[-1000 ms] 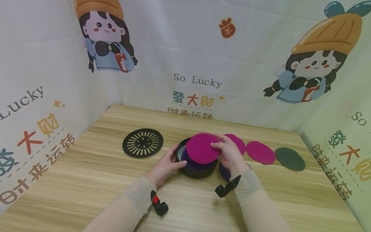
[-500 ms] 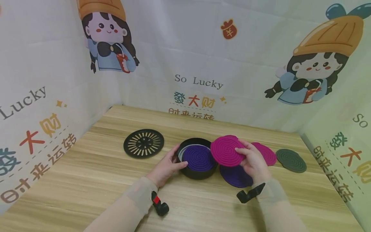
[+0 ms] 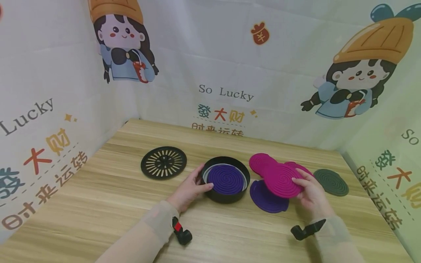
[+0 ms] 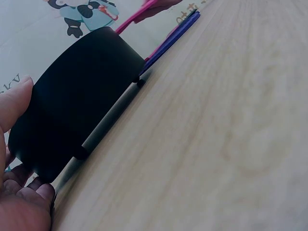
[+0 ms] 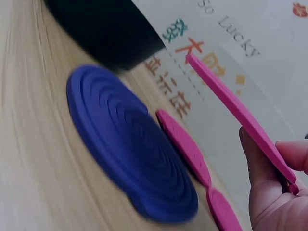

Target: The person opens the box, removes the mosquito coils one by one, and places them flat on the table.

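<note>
My right hand (image 3: 310,191) pinches a pink mosquito coil (image 3: 281,181) by its right edge, thumb on top and fingers beneath. In the right wrist view that coil (image 5: 236,108) tilts above a purple mosquito coil (image 5: 120,144) on the table. A round black mosquito coil tin (image 3: 225,198) stands in the middle, with another purple coil (image 3: 226,179) lying inside it. At the tin's left side my left hand (image 3: 185,190) holds the wall, thumb by the rim. The left wrist view shows its fingers under the tin's lower edge (image 4: 82,101).
Two more pink coils, a left one (image 3: 259,163) and a partly covered one (image 3: 302,168), lie behind the held coil. A dark green coil (image 3: 331,182) is at the far right. Left of the tin lies a slotted black lid (image 3: 163,163). Printed cloth (image 3: 184,54) encloses the wooden table.
My right hand has carried the pink coil from over the tin to the right, above the purple coil on the table. The purple coil inside the tin is uncovered. My left hand stays put.
</note>
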{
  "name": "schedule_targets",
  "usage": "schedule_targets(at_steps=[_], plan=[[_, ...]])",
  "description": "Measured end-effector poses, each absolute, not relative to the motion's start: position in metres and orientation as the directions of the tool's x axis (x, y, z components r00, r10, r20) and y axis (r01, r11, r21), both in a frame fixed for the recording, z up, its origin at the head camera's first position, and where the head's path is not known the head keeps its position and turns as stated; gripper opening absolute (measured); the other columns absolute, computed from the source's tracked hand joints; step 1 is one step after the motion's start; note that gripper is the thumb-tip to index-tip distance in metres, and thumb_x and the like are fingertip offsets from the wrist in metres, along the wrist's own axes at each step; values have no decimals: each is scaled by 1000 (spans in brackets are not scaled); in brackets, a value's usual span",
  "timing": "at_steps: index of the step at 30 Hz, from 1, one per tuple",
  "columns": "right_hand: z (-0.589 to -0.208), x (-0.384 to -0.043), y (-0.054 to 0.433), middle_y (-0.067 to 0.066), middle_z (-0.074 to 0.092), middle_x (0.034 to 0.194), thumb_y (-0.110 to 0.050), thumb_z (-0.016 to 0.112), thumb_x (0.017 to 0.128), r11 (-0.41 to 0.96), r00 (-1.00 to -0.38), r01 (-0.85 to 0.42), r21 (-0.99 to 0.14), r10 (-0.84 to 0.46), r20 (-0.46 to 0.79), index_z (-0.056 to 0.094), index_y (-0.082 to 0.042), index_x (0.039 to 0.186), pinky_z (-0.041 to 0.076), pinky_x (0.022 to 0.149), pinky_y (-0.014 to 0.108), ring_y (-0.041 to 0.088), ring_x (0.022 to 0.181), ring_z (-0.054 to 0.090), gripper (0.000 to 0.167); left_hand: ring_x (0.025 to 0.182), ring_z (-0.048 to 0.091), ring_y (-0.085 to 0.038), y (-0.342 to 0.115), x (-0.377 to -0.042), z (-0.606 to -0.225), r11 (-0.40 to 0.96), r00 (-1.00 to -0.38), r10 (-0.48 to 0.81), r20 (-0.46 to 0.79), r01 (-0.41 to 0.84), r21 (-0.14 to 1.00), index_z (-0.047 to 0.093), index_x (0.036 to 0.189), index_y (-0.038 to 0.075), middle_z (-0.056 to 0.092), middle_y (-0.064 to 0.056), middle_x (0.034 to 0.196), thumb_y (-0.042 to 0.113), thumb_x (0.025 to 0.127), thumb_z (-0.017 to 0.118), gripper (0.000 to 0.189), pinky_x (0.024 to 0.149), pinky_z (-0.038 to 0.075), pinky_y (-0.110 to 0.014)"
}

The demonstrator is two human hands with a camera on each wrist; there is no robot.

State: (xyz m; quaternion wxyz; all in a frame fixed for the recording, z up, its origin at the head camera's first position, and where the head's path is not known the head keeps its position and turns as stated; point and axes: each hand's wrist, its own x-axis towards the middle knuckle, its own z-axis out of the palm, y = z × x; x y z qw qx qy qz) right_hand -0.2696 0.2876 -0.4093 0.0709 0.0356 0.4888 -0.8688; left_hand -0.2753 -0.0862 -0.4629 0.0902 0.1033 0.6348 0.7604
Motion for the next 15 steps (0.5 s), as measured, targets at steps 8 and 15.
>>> schedule_targets(at_steps=[8, 15], plan=[[-422, -261, 318, 4, 67, 91, 12, 41, 95, -561, -988, 155, -813, -93, -123, 66, -14, 101, 57, 63, 25, 14, 75, 69, 37, 145, 15, -28, -86, -275, -463, -176, -963, 266, 45, -2, 984, 15, 154, 7, 17, -15, 158, 0, 85, 69, 88, 115, 21, -38], [-433, -252, 344, 2, 67, 94, 9, 41, 97, -545, -986, 164, -823, -114, -121, 69, -15, 99, 57, 68, 24, 13, 80, 68, 37, 145, 14, -27, -86, -275, -462, -172, -963, 267, 43, -4, 985, 14, 154, 7, 16, -15, 159, 0, 85, 69, 88, 115, 21, -38]])
